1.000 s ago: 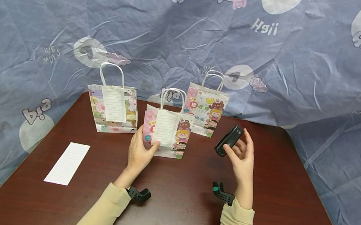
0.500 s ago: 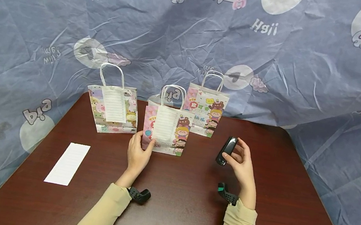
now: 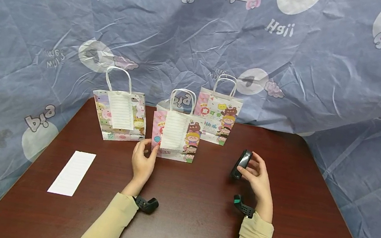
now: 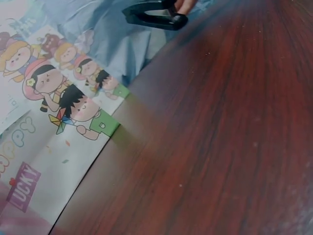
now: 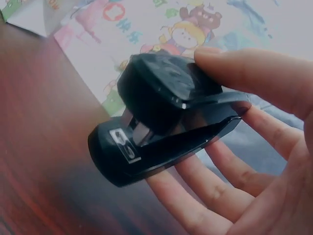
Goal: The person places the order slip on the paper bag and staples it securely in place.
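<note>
My left hand (image 3: 143,164) is at the lower left edge of the middle paper gift bag (image 3: 193,139), thumb on its front and fingers round its side. This bag stands upright, with white handles and a lined paper slip (image 3: 174,131) on its front. In the left wrist view the bag's printed front (image 4: 54,152) shows, but not my left hand. My right hand (image 3: 258,179) holds a black stapler (image 3: 242,165) to the right of the bags, apart from them. In the right wrist view, the thumb lies on top of the stapler (image 5: 161,88) and the fingers are under its base.
An animal-print gift bag (image 3: 138,122) with a lined slip (image 3: 121,110) stands at the back left. Behind the middle bag, to its right, is another gift bag (image 3: 221,117). A loose paper slip (image 3: 72,173) lies on the table's left side. A printed cloth (image 3: 187,27) hangs behind.
The middle bag has shifted slightly back. My left hand has slid a little left along its edge. My right hand has moved down and slightly right with the stapler.
</note>
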`<state>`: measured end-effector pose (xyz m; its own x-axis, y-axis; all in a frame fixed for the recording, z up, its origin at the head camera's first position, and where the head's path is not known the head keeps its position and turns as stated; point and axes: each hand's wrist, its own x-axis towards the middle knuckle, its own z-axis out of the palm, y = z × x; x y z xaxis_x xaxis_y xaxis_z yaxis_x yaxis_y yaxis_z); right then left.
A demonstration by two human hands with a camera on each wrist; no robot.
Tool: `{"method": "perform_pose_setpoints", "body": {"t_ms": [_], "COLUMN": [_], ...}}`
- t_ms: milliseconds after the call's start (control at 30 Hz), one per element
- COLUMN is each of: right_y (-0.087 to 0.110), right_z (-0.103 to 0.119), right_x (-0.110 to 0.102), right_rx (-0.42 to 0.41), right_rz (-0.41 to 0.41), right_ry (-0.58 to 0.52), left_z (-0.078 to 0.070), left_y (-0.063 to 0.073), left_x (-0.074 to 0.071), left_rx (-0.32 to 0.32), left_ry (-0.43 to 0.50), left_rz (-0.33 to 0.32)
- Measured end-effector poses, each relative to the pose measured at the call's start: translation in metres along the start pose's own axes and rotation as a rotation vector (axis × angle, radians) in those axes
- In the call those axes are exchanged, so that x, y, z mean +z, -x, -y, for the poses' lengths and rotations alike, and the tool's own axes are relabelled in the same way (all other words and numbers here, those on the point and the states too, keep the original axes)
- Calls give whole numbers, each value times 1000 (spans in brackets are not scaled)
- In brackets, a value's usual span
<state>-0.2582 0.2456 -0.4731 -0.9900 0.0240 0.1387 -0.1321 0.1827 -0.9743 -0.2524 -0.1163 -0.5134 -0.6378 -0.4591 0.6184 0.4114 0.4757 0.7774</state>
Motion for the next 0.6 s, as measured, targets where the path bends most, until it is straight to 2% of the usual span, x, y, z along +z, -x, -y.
{"method": "perform_pose_setpoints", "body": {"t_ms": [167,367,600], "right_y": [0,-1,-1], "right_z": [-9,-14,-18], "right_x": [0,-3,-12], "right_rx": [21,92,174], "right_rz": [3,-6,-20], "right_ry": [7,24,122], "left_z": [2,3,5], "left_y": [-2,-3,-3], "left_x": [-2,-3,-4], "left_rx": [-16,-26,-63], "left_ry": [41,45,65], "left_rz": [-7,-59,-45]}}
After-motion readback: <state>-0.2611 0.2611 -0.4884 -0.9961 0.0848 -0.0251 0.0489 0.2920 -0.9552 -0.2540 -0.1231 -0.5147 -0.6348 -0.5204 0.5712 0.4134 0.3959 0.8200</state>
